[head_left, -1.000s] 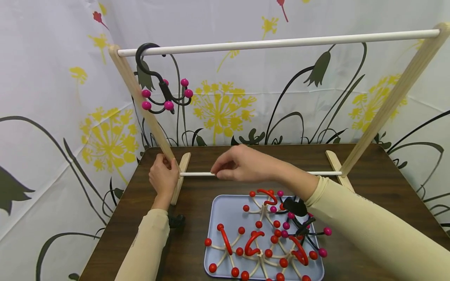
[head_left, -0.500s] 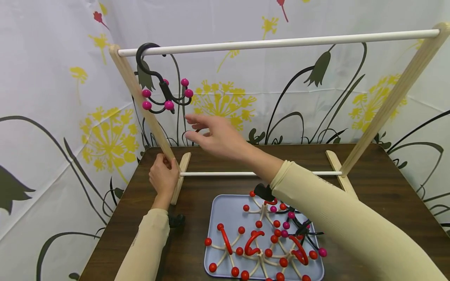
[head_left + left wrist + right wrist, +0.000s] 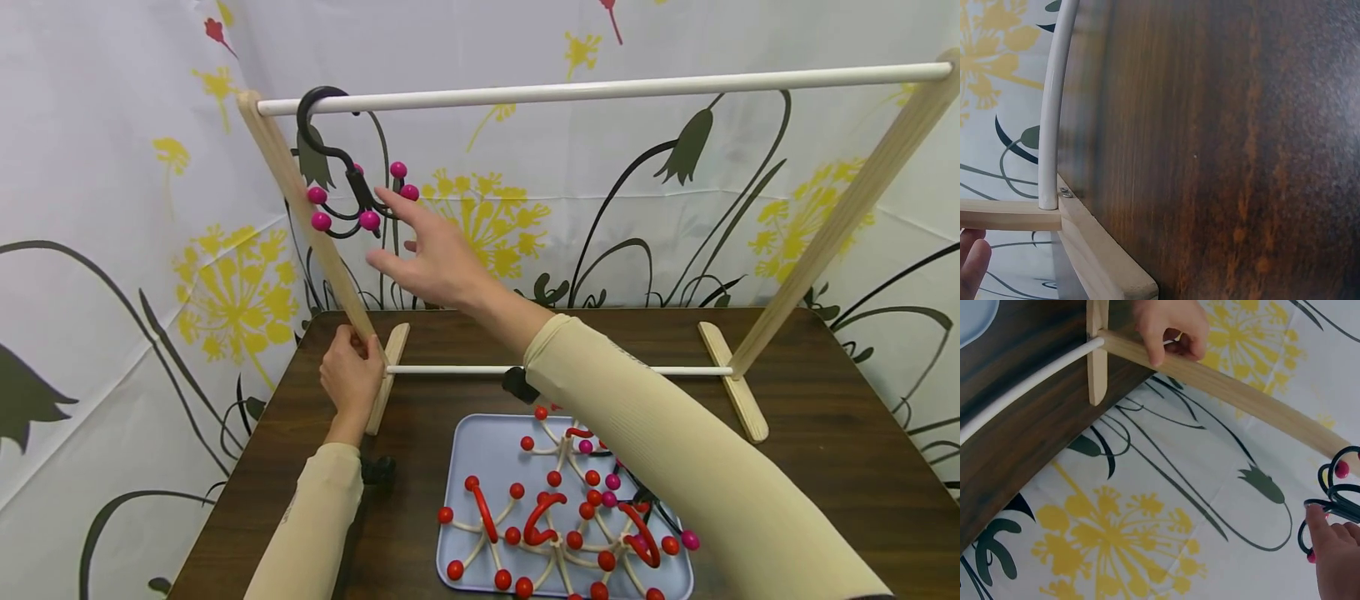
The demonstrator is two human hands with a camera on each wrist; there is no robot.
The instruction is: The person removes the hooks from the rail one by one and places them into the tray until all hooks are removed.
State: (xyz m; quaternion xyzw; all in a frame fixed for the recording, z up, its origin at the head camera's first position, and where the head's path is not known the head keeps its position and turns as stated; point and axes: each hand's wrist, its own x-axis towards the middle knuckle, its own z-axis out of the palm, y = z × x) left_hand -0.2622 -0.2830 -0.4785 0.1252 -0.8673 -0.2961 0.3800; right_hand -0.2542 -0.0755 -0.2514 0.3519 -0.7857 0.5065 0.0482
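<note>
A black hanging hook [image 3: 362,190], with curved arms ending in pink balls, hangs from the white top rod [image 3: 570,90] of a wooden frame, near its left end. My right hand [image 3: 442,258] is raised beside it with the index finger stretched out. That fingertip overlaps the dark arms in the right wrist view; whether it touches them I cannot tell. Low on the frame's left wooden post [image 3: 337,267], my left hand [image 3: 351,375] grips the wood between thumb and fingers, as the right wrist view also shows.
A pale blue tray [image 3: 467,450] on the dark wooden table [image 3: 405,500] carries several cream pieces with red balls and red hooks [image 3: 542,517], plus black ones with pink balls, partly behind my right sleeve. A lower white rod [image 3: 450,369] joins the frame's feet. Behind hangs a flower-patterned curtain [image 3: 525,42].
My right hand has risen up and left from above the lower rod to the hanging hook, and its fingers have spread. My left hand stays on the post.
</note>
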